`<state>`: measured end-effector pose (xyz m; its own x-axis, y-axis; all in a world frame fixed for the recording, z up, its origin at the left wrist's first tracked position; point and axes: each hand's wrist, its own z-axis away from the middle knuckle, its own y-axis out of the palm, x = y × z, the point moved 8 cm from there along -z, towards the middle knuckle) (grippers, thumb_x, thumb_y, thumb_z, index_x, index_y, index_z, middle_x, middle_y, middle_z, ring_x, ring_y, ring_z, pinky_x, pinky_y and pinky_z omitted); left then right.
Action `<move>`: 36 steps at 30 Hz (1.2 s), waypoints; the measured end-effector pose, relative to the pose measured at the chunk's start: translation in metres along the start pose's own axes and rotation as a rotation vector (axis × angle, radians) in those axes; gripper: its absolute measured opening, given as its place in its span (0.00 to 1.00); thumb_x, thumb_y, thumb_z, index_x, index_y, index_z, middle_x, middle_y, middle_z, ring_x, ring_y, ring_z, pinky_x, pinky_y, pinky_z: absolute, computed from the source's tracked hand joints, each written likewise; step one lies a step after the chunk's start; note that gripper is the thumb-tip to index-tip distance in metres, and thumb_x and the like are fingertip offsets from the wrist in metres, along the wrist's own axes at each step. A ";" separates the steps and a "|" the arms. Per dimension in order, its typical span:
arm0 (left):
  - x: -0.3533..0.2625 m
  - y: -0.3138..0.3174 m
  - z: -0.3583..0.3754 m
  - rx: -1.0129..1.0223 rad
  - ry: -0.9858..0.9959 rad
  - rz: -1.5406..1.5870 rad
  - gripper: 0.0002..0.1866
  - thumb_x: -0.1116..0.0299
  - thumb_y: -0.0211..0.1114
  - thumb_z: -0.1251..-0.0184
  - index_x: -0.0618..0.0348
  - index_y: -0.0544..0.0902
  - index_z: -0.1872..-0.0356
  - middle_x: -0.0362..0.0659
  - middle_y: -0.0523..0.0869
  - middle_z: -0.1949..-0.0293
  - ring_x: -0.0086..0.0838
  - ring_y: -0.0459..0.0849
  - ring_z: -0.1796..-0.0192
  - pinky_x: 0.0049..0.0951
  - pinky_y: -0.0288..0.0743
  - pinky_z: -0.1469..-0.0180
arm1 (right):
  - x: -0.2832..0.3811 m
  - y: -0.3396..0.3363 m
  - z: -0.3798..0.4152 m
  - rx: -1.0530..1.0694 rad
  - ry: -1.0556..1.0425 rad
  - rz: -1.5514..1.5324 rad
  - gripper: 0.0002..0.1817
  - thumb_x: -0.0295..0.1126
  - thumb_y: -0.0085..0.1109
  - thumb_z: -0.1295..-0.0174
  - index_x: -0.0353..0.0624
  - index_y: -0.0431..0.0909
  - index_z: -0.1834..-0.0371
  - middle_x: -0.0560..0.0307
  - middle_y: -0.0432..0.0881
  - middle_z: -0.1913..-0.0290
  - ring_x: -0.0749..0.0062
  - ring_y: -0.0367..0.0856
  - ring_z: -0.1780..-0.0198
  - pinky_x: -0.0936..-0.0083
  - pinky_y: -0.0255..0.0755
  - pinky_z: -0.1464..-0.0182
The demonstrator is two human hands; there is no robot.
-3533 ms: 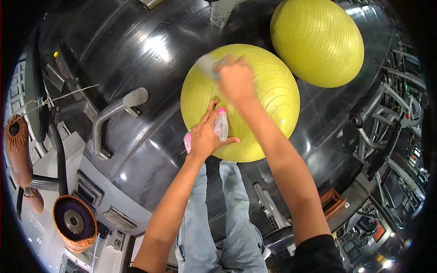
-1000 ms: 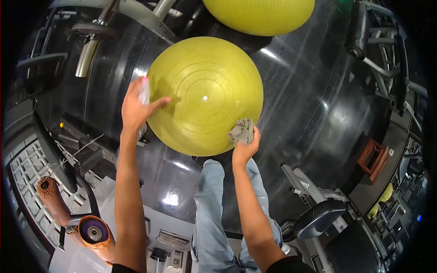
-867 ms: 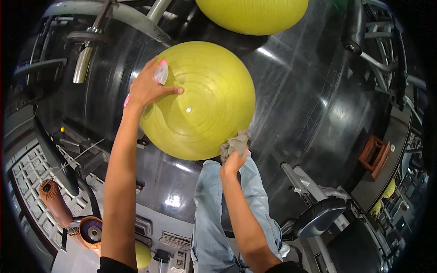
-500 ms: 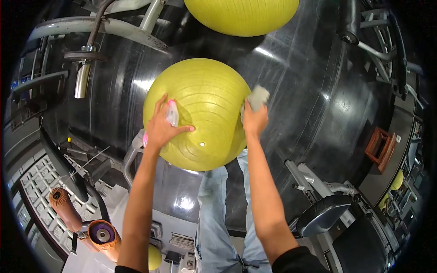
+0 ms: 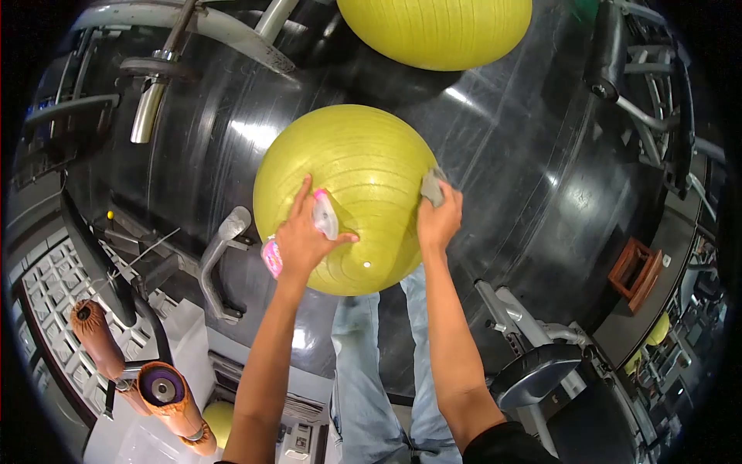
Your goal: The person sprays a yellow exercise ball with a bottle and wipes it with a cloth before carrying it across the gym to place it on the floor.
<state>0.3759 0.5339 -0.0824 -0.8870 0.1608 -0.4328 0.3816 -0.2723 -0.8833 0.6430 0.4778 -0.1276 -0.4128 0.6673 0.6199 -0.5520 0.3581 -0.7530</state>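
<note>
A large yellow-green exercise ball [image 5: 348, 155] with ringed ridges rests in front of my legs. On its left side, my left hand [image 5: 305, 238] holds a spray bottle [image 5: 272, 257] with a pink label and a white and pink top; the index finger and thumb spread over the ball's surface. My right hand [image 5: 440, 216] is at the ball's right edge, fingers closed on a grey cloth [image 5: 433, 188] that lies against the ball.
Another yellow-green ball [image 5: 440, 31] sits ahead on the dark floor. Gym machines stand on both sides, with a barbell end [image 5: 148, 112] upper left, a padded seat [image 5: 537, 375] lower right and a wooden box [image 5: 635, 274] at right.
The grey cloth and my right hand have shifted slightly down along the ball's right edge. My left hand and the bottle appear lower and further right as the view has moved.
</note>
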 end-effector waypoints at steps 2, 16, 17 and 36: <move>-0.015 0.013 0.006 0.091 -0.068 0.010 0.59 0.29 0.80 0.78 0.60 0.78 0.41 0.46 0.69 0.24 0.43 0.88 0.47 0.42 0.84 0.54 | 0.061 0.018 -0.001 0.098 -0.264 -0.020 0.21 0.23 0.68 0.50 0.49 0.84 0.49 0.50 0.78 0.49 0.48 0.79 0.47 0.57 0.76 0.44; 0.055 -0.022 -0.009 0.101 -0.231 0.220 0.52 0.41 0.86 0.71 0.62 0.80 0.41 0.44 0.68 0.24 0.42 0.75 0.29 0.44 0.74 0.34 | 0.079 0.016 -0.079 0.075 -0.357 0.147 0.22 0.20 0.67 0.54 0.51 0.88 0.52 0.50 0.80 0.47 0.43 0.77 0.47 0.57 0.74 0.42; 0.058 -0.013 -0.011 0.116 -0.227 0.292 0.53 0.41 0.86 0.72 0.63 0.80 0.40 0.44 0.68 0.23 0.41 0.73 0.28 0.43 0.72 0.31 | 0.083 0.016 -0.076 0.082 -0.365 0.160 0.22 0.20 0.67 0.54 0.51 0.88 0.52 0.50 0.80 0.47 0.43 0.77 0.47 0.57 0.74 0.42; 0.048 0.012 -0.054 0.179 -0.150 0.511 0.53 0.42 0.85 0.67 0.57 0.77 0.34 0.29 0.63 0.20 0.42 0.74 0.28 0.40 0.71 0.31 | 0.177 0.035 -0.013 0.270 -0.785 0.403 0.28 0.19 0.66 0.58 0.59 0.89 0.51 0.61 0.80 0.46 0.51 0.75 0.48 0.58 0.77 0.46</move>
<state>0.3523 0.5894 -0.1236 -0.6329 -0.1673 -0.7560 0.7344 -0.4390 -0.5176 0.5604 0.6173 -0.0466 -0.9290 0.0392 0.3679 -0.3692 -0.0354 -0.9287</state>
